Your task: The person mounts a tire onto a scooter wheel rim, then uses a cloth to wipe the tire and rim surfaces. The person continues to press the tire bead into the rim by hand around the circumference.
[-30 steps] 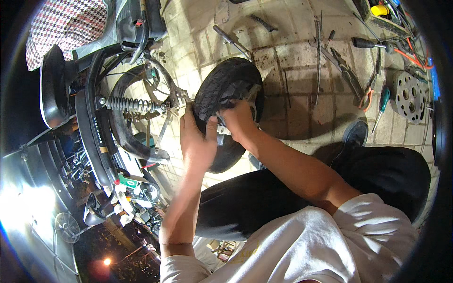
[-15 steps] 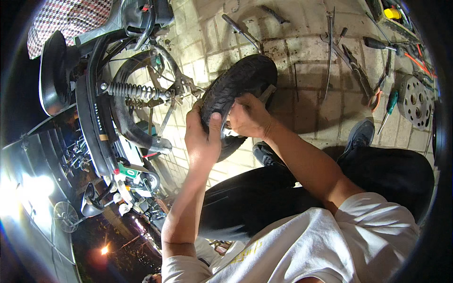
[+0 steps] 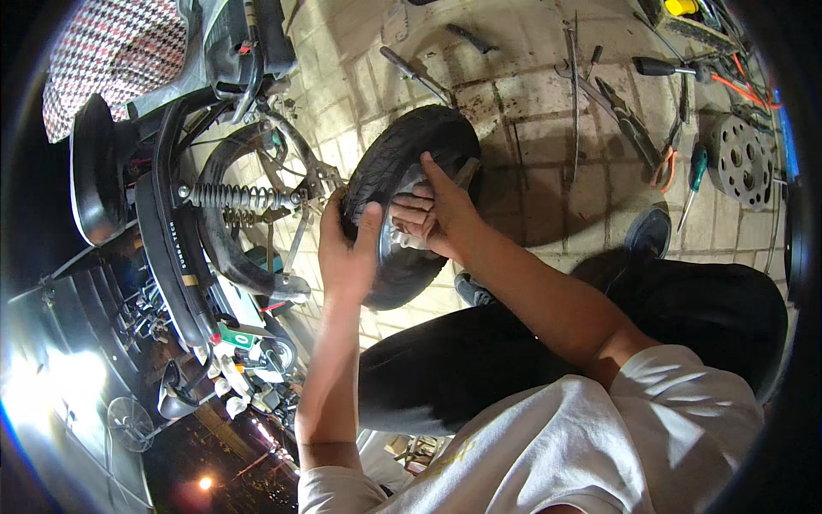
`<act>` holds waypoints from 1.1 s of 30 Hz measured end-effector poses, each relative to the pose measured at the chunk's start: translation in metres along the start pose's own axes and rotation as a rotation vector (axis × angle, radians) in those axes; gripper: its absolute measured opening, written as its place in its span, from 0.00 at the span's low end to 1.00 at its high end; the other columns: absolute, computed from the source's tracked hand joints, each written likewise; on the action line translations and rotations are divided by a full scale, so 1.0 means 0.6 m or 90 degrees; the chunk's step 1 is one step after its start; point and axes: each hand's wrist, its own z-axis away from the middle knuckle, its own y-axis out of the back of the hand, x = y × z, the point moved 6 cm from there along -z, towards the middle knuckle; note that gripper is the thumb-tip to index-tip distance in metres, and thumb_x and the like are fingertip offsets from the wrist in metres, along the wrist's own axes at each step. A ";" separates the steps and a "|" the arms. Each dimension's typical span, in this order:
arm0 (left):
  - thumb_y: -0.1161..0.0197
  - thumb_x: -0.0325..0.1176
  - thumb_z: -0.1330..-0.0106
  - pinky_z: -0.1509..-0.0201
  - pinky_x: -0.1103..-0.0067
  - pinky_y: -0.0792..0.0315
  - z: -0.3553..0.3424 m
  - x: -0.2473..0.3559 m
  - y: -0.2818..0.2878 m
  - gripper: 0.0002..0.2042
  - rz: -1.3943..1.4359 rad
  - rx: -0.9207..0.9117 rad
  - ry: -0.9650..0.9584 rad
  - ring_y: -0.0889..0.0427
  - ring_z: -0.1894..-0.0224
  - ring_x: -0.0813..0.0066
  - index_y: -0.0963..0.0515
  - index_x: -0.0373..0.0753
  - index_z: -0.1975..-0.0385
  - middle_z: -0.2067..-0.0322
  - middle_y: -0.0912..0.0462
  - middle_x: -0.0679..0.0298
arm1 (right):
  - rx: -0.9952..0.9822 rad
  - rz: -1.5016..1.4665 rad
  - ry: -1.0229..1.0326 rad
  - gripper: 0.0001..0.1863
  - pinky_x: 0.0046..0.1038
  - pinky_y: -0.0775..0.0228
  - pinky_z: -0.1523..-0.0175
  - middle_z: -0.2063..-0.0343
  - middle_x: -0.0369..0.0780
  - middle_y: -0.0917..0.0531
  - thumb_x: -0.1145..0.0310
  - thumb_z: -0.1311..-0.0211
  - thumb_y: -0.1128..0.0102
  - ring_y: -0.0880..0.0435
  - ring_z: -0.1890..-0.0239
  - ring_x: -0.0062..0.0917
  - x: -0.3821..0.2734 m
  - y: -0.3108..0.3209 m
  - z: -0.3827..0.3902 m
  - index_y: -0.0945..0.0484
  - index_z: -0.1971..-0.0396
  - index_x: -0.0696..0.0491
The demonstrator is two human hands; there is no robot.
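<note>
1. Nearest the camera, the person's white sleeve [image 3: 599, 428] and dark trousers [image 3: 514, 360] fill the lower frame; both bare forearms reach up from there.
2. The left hand [image 3: 347, 253] is closed around the near edge of a small black wheel [image 3: 411, 171], thumb up against the tyre.
3. The right hand [image 3: 441, 214] lies over the wheel's pale hub, fingers [image 3: 411, 210] curled onto it and gripping it.
4. The wheel is held upright off the floor, between the person's knees and the rear of a scooter [image 3: 197, 214], just beside the scooter's coil spring [image 3: 235, 197].
5. The scooter stands to the left, with a black mudguard and a checked seat cover [image 3: 111, 56] at the top left.
6. The floor [image 3: 531, 111] is pale brick paving, stained and dusty, lit brightly from above.
7. Farther right on the paving lie loose tools: a long metal bar [image 3: 572, 94], pliers [image 3: 629, 120], a green-handled screwdriver [image 3: 693, 176] and a grey sprocket [image 3: 741, 163], all well apart from the wheel.
8. A dark shoe [image 3: 649, 233] rests on the paving near the tools.
9. At the lower left it is night: dark street and one glowing lamp [image 3: 205, 482].
</note>
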 end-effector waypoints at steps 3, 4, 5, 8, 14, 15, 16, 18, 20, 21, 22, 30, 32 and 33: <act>0.36 0.50 0.34 0.39 0.73 0.33 -0.001 -0.009 0.004 0.37 -0.085 0.008 -0.007 0.25 0.45 0.61 0.37 0.25 0.37 0.45 0.26 0.45 | 0.029 -0.076 -0.015 0.26 0.40 0.25 0.53 0.69 0.50 0.20 0.45 0.39 0.36 0.17 0.66 0.40 -0.003 0.004 -0.005 0.28 0.77 0.54; 0.36 0.50 0.34 0.39 0.73 0.32 0.000 -0.011 0.004 0.36 -0.071 0.008 -0.020 0.25 0.45 0.61 0.37 0.25 0.37 0.46 0.26 0.45 | 0.037 -0.085 -0.013 0.25 0.39 0.26 0.52 0.71 0.48 0.20 0.46 0.38 0.37 0.18 0.66 0.38 -0.002 0.006 -0.008 0.29 0.79 0.53; 0.36 0.50 0.34 0.39 0.73 0.32 0.001 -0.014 0.004 0.36 -0.061 0.012 -0.024 0.25 0.45 0.61 0.37 0.25 0.37 0.46 0.26 0.45 | 0.050 -0.097 -0.024 0.25 0.37 0.27 0.52 0.72 0.47 0.20 0.47 0.37 0.39 0.18 0.67 0.37 0.000 0.010 -0.013 0.30 0.81 0.52; 0.34 0.49 0.35 0.40 0.72 0.31 0.010 -0.023 0.001 0.37 -0.018 0.006 -0.040 0.24 0.46 0.62 0.38 0.25 0.37 0.47 0.25 0.46 | -0.003 -0.119 -0.045 0.25 0.38 0.30 0.50 0.63 0.49 0.21 0.47 0.36 0.41 0.21 0.59 0.39 0.008 0.019 -0.030 0.31 0.63 0.58; 0.33 0.48 0.36 0.41 0.75 0.33 0.031 -0.042 0.003 0.38 -0.052 0.000 -0.083 0.26 0.47 0.68 0.41 0.27 0.36 0.47 0.27 0.50 | -0.221 -0.119 -0.083 0.27 0.37 0.32 0.46 0.59 0.48 0.22 0.46 0.36 0.43 0.23 0.56 0.37 0.022 0.021 -0.032 0.28 0.58 0.59; 0.33 0.48 0.36 0.41 0.75 0.32 0.035 -0.051 0.005 0.38 -0.024 0.003 -0.066 0.26 0.47 0.68 0.41 0.26 0.36 0.47 0.27 0.50 | -0.159 -0.112 -0.089 0.27 0.37 0.33 0.45 0.59 0.48 0.22 0.46 0.37 0.43 0.23 0.55 0.37 0.026 0.028 -0.030 0.28 0.58 0.59; 0.33 0.48 0.36 0.42 0.75 0.32 0.041 -0.060 0.007 0.38 0.003 0.006 -0.048 0.26 0.48 0.68 0.41 0.26 0.36 0.47 0.27 0.51 | -0.157 -0.077 -0.076 0.27 0.38 0.33 0.45 0.59 0.47 0.22 0.46 0.37 0.42 0.24 0.55 0.36 0.025 0.026 -0.023 0.27 0.59 0.58; 0.33 0.50 0.36 0.42 0.75 0.32 0.047 -0.072 0.012 0.39 -0.020 0.012 -0.046 0.27 0.48 0.67 0.41 0.27 0.36 0.47 0.28 0.51 | -0.107 0.000 -0.041 0.26 0.38 0.35 0.43 0.59 0.46 0.21 0.46 0.38 0.42 0.24 0.54 0.34 0.022 0.021 -0.007 0.26 0.60 0.58; 0.34 0.51 0.35 0.42 0.74 0.32 0.050 -0.076 0.016 0.39 -0.079 0.018 -0.076 0.27 0.47 0.67 0.42 0.27 0.36 0.47 0.28 0.51 | -0.083 0.021 -0.053 0.28 0.39 0.37 0.41 0.57 0.47 0.21 0.46 0.39 0.41 0.25 0.52 0.34 0.019 0.013 0.011 0.26 0.58 0.59; 0.36 0.51 0.34 0.41 0.74 0.33 0.054 -0.076 0.017 0.38 -0.072 0.016 -0.095 0.28 0.46 0.66 0.42 0.27 0.36 0.46 0.29 0.50 | -0.057 0.024 -0.058 0.28 0.39 0.38 0.40 0.57 0.47 0.21 0.46 0.40 0.41 0.25 0.51 0.34 0.018 0.012 0.018 0.26 0.57 0.59; 0.37 0.52 0.34 0.41 0.72 0.33 0.056 -0.081 0.019 0.39 -0.045 0.023 -0.078 0.27 0.46 0.63 0.42 0.27 0.36 0.47 0.29 0.49 | -0.091 0.026 -0.054 0.26 0.38 0.35 0.41 0.59 0.45 0.19 0.46 0.38 0.43 0.22 0.53 0.32 0.016 0.003 0.024 0.24 0.60 0.57; 0.39 0.59 0.36 0.41 0.68 0.32 0.058 -0.089 0.028 0.43 -0.101 0.027 -0.061 0.26 0.45 0.57 0.43 0.28 0.34 0.46 0.29 0.46 | -0.285 -0.092 -0.136 0.29 0.42 0.56 0.28 0.49 0.40 0.20 0.41 0.40 0.45 0.27 0.41 0.31 0.022 -0.006 0.002 0.22 0.53 0.52; 0.39 0.58 0.36 0.41 0.68 0.32 0.062 -0.086 0.029 0.43 -0.102 0.022 -0.057 0.26 0.46 0.58 0.43 0.27 0.34 0.46 0.29 0.46 | -0.328 -0.135 -0.187 0.31 0.43 0.57 0.28 0.48 0.41 0.20 0.39 0.40 0.46 0.28 0.40 0.32 0.025 -0.007 -0.008 0.22 0.52 0.52; 0.38 0.58 0.36 0.41 0.68 0.31 0.068 -0.088 0.027 0.43 -0.046 0.030 -0.021 0.25 0.46 0.59 0.44 0.27 0.35 0.47 0.27 0.46 | -0.352 -0.136 -0.207 0.32 0.43 0.54 0.29 0.48 0.39 0.19 0.40 0.38 0.49 0.28 0.38 0.32 0.025 -0.008 -0.011 0.22 0.48 0.52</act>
